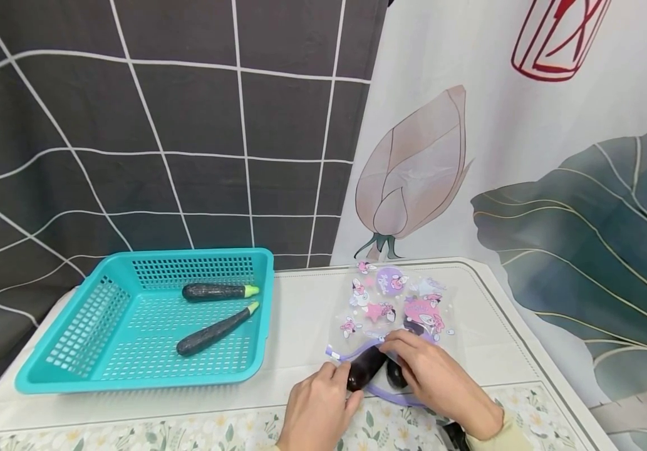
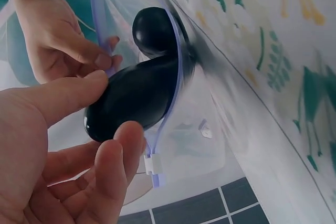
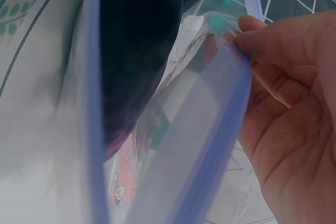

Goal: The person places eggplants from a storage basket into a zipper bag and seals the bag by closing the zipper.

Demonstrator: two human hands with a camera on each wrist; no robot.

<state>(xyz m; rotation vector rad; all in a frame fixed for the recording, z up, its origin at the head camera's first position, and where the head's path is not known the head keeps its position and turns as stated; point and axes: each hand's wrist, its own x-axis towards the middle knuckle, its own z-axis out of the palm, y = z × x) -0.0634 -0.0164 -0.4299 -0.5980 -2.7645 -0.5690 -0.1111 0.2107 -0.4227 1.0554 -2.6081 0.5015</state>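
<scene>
A clear zip bag point(image 1: 357, 316) with pink cartoon prints and a purple zip rim lies on the table, its mouth toward me. My left hand point(image 1: 319, 404) grips the near end of a glossy dark eggplant point(image 1: 366, 369) between thumb and fingers. In the left wrist view that eggplant point(image 2: 131, 100) reaches through the bag's mouth, its far part inside. A second eggplant point(image 1: 395, 374) lies beside it in the bag. My right hand point(image 1: 438, 379) pinches the purple rim, as the right wrist view shows its fingertips point(image 3: 249, 38) on the bag's edge, holding the mouth apart.
A turquoise plastic basket point(image 1: 148, 385) stands on the table to the left, with two dark green zucchini point(image 1: 216, 291) inside. A floral cloth point(image 1: 233, 432) covers the table's near edge. Behind hang a dark grid-patterned curtain point(image 1: 284, 125) and a white flower-printed one point(image 1: 492, 138).
</scene>
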